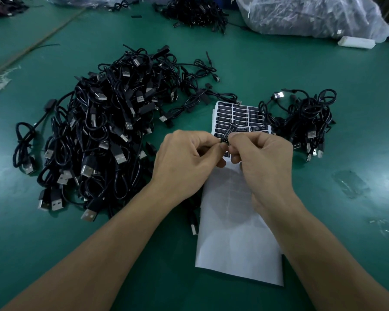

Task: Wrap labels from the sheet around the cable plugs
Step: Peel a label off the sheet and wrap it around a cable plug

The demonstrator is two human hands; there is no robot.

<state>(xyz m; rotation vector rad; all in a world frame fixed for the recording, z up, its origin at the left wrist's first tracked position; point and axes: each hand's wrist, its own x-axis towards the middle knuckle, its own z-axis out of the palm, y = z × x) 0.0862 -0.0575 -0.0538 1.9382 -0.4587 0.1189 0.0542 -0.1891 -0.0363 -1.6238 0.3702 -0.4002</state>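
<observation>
green tabletop (323,70), soft glare, clear plastic bags (301,16) behind

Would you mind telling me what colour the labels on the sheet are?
The labels are black with pale print; the head view shows them.

Smooth, faintly glossy table (323,70); matt plastic cables (103,122) with shiny metal USB plugs (87,170); slick paper label sheet (238,243).

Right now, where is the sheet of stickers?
In the head view, the label sheet lies on the green table just right of centre, between the big cable pile on its left and the smaller cable pile on its right.
</observation>
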